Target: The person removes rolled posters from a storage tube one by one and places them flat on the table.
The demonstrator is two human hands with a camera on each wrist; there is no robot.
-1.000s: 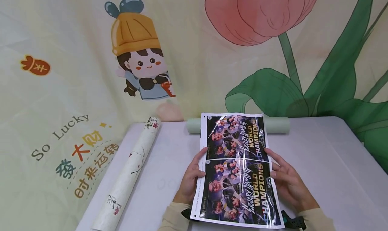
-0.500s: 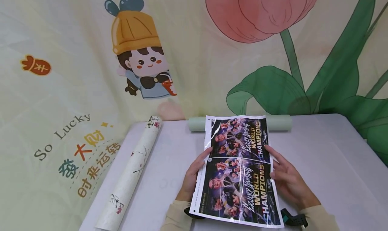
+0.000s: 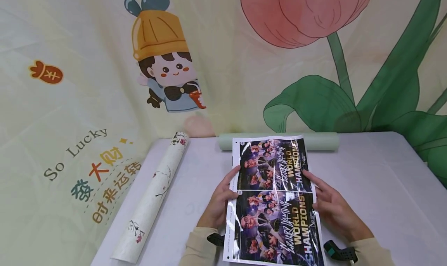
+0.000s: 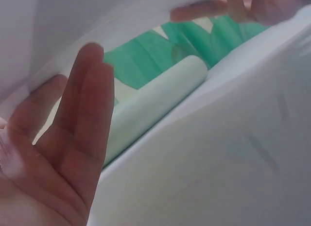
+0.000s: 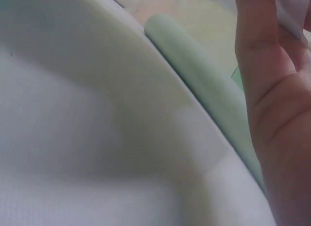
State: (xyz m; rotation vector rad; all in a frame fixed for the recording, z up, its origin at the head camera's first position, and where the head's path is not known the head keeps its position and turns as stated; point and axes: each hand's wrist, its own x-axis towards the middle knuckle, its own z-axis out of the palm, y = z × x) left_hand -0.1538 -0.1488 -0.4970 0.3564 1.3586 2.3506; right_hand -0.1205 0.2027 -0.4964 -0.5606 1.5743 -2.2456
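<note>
A glossy printed sheet [image 3: 274, 204], with two matching dark "World Champions" pictures one above the other, is held up over the table in the head view. My left hand [image 3: 221, 202] pinches its left edge, thumb on the front and fingers behind. On the opposite edge my right hand [image 3: 336, 207] grips the sheet the same way. From below, the left wrist view shows the sheet's pale underside [image 4: 121, 22] above the left hand [image 4: 63, 143], with some fingers extended beneath it. In the right wrist view the right hand [image 5: 282, 99] fills the right side.
A pale green roll [image 3: 321, 141] lies along the table's back edge, partly behind the sheet. To the left, a white roll with floral print [image 3: 151, 200] lies slanted on the white table [image 3: 391, 204]. A printed curtain [image 3: 223, 64] hangs behind.
Both hands keep hold of the printed sheet. It has shifted slightly down and left, and its top edge has dropped a little. The head view has moved slightly; the rolls stay put.
</note>
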